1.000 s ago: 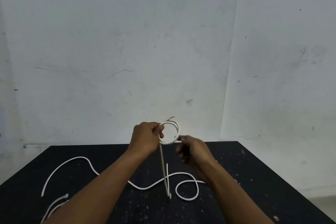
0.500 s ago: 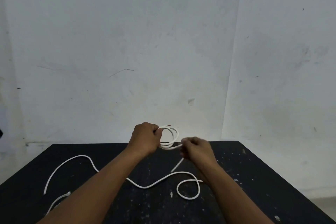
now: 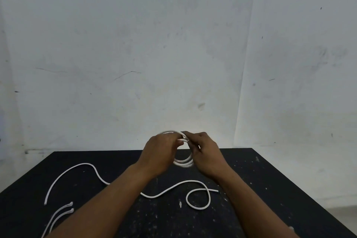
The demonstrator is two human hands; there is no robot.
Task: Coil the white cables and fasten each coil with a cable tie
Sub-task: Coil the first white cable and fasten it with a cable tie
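The loose tail is now wound in, so the coil (image 3: 182, 158) is gripped by both the left hand (image 3: 161, 149) and right hand (image 3: 204, 152) at 12 o'clock above the table (image 3: 270, 189). Cable ties (image 3: 61, 211) wait at 8, second cable (image 3: 164, 192) untouched.

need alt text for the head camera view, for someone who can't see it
Two bare hands, the left hand and the right hand, hold a small coil of white cable together above the far part of a black table. A second white cable lies loose and uncoiled across the table, and two white cable ties lie near its left edge.
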